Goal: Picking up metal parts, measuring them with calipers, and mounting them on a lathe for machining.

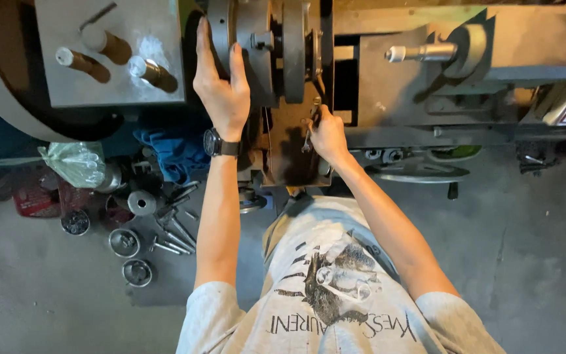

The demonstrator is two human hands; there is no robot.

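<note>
Big grey lathe (pixel 427 98) spans the top, seen from above. Its round chuck (pixel 276 46) sits top centre, the tailstock spindle (pixel 420 52) points at it from the right. Grey headstock panel (pixel 109 52) at top left carries three brown-handled levers (pixel 96 56). Concrete floor (pixel 525 262) below. Left hand (pixel 221 82) lies flat and spread on the chuck's left rim, fingers released, nothing gripped; black wristwatch (pixel 221 144) on that wrist. Right hand (pixel 325 134) is clenched around a small metal wrench (pixel 309 131), just below the chuck at the lathe's front edge. Blue rag (pixel 175 154) under the headstock. Clear plastic bag (pixel 76 164) at left. Loose metal rings and rods (pixel 158 226) scattered on the floor at lower left, well apart from both hands.
</note>
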